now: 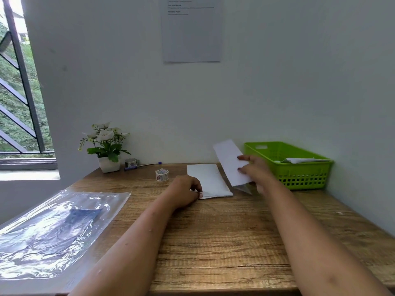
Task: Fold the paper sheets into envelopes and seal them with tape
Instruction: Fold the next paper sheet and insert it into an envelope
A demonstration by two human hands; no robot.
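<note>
A person's 2 bare arms reach across a wooden desk (213, 242). The right hand (255, 171) pinches a folded white sheet (229, 161) by its right edge, thumb and fingers closed on it, holding it tilted in the air just beside a green basket (303, 178) that holds more paper. The left hand (186, 190) curls its fingers onto the near left corner of a flat white paper (210, 180) lying on the desk, seemingly pinching it. 1 tape roll (162, 174) stands just left of that paper. Paper this thin is likely light, floppy and easily creased, so holding it by an edge or corner, near a fold, seems safest.
</note>
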